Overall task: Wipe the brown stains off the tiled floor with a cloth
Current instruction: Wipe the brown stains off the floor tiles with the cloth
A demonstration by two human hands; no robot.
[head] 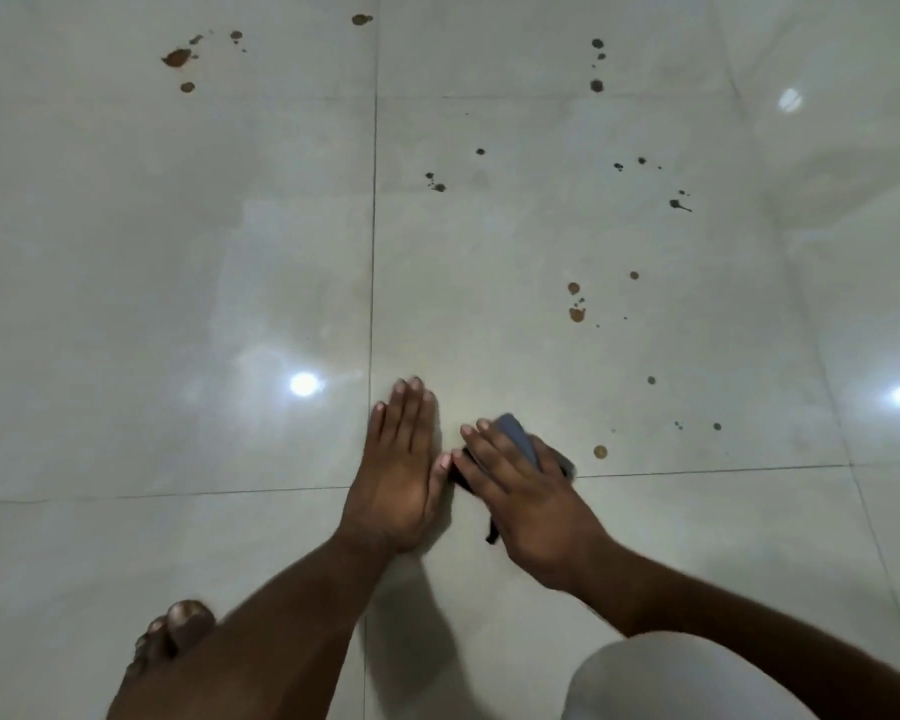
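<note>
right hand (528,504) presses flat, fingers spread, on crumpled grey-blue cloth (518,443) on glossy pale tiled floor (178,304) | left hand (404,459) flat, fingers together, bracing | nearest round brown stain (599,452) at 3 o'clock of cloth, right hand nearer | cloth's long axis roughly 10-to-4 o'clock | more stains 12–1 o'clock

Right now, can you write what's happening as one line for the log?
left hand: flat on floor | right hand: presses cloth on floor | brown stains: not yet wiped
</note>
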